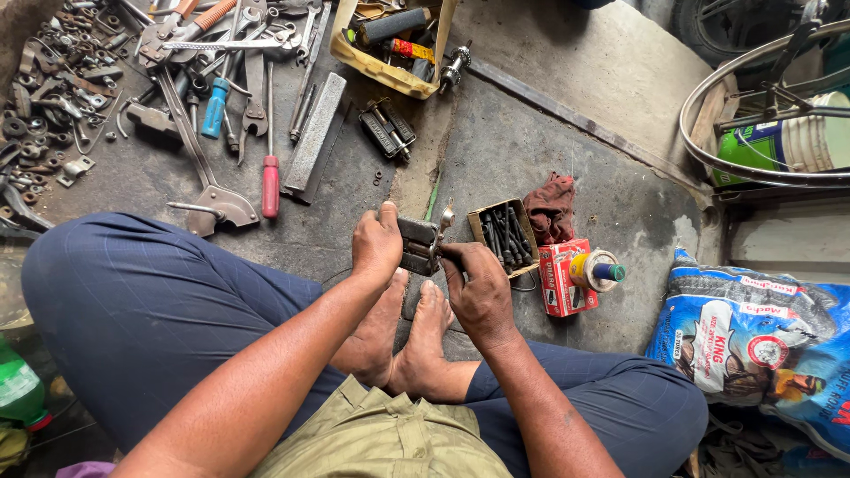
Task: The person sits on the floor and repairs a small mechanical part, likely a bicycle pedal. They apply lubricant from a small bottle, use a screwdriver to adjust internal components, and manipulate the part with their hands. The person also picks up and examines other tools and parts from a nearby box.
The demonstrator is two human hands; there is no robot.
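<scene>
I sit cross-legged on a concrete floor, bare feet together in front of me. My left hand grips the left end of a black bicycle pedal held above my toes. At the pedal's right end, my right hand holds a flat metal wrench, which sticks up from between my fingers. A small cardboard box of dark bolts lies just right of my right hand.
Many tools lie at the upper left: a red-handled screwdriver, pliers, wrenches, a metal file, another pedal. A yellow tray, red rag, red box, printed sack and bicycle rim lie around.
</scene>
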